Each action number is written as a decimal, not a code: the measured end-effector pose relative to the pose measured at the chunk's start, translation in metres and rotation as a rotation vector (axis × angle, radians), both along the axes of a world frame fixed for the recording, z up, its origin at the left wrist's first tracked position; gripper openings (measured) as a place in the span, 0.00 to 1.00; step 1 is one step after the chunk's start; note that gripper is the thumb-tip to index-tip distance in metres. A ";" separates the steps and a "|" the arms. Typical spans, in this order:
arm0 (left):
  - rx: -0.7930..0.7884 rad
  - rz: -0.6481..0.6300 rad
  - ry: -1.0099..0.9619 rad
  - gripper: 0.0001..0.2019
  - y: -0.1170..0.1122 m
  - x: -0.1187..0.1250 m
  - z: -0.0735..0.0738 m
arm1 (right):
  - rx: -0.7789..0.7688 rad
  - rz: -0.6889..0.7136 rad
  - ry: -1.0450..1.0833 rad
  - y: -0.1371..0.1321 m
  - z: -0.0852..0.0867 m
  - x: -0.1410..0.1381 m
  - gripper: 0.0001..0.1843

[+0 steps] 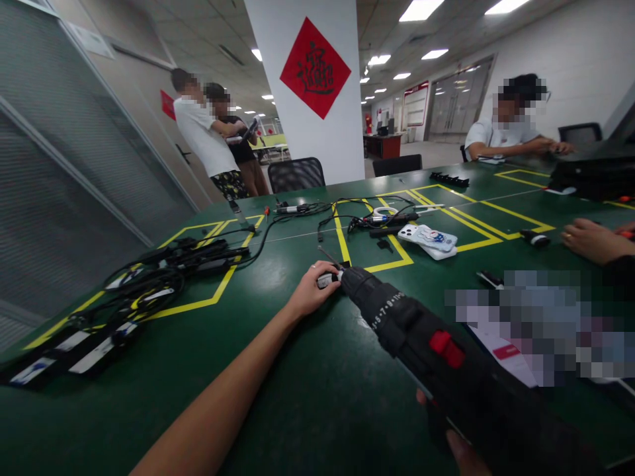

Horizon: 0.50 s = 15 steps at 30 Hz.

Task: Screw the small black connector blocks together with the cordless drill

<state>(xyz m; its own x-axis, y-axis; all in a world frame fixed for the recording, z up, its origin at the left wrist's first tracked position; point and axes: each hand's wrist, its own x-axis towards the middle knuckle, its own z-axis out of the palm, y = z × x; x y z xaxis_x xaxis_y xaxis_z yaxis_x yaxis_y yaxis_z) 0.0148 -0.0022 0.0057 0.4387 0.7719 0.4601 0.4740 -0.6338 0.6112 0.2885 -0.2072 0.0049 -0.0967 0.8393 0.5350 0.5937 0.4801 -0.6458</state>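
A black cordless drill (431,344) with a red switch on top reaches in from the lower right. My right hand (461,449) is closed on its handle, mostly hidden beneath the drill's body. Near the middle of the green table (278,357), my left hand (315,287) pinches a small black-and-white piece (326,280), whose exact kind I cannot make out. The drill's chuck (350,277) is right beside that piece. A thin metal rod (327,256) shows just beyond it; whether the rod touches the piece is unclear.
Black cables and adapters (188,261) are heaped on the left. Farther back lie more cables (367,218) and a phone (429,238). Another person's hand (595,241) rests at the right edge. A person (506,132) sits at the far right; two people (208,132) stand behind.
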 end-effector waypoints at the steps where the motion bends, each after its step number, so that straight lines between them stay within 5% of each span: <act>1: 0.002 -0.010 0.000 0.11 -0.001 0.000 0.001 | -0.013 0.016 0.035 0.001 0.001 -0.001 0.20; 8: -0.016 -0.016 0.008 0.11 -0.002 0.001 0.003 | -0.168 -0.051 0.090 -0.018 0.007 0.002 0.16; 15: 0.001 0.037 0.009 0.11 0.000 0.001 -0.003 | -0.158 -0.098 0.063 -0.033 0.018 0.005 0.09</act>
<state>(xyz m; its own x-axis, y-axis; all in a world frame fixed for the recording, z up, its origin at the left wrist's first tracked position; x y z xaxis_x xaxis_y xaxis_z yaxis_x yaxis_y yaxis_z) 0.0156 -0.0021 0.0028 0.4138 0.7873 0.4570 0.5026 -0.6161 0.6064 0.2939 -0.2400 0.0226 0.0193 0.9170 0.3983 0.5885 0.3116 -0.7460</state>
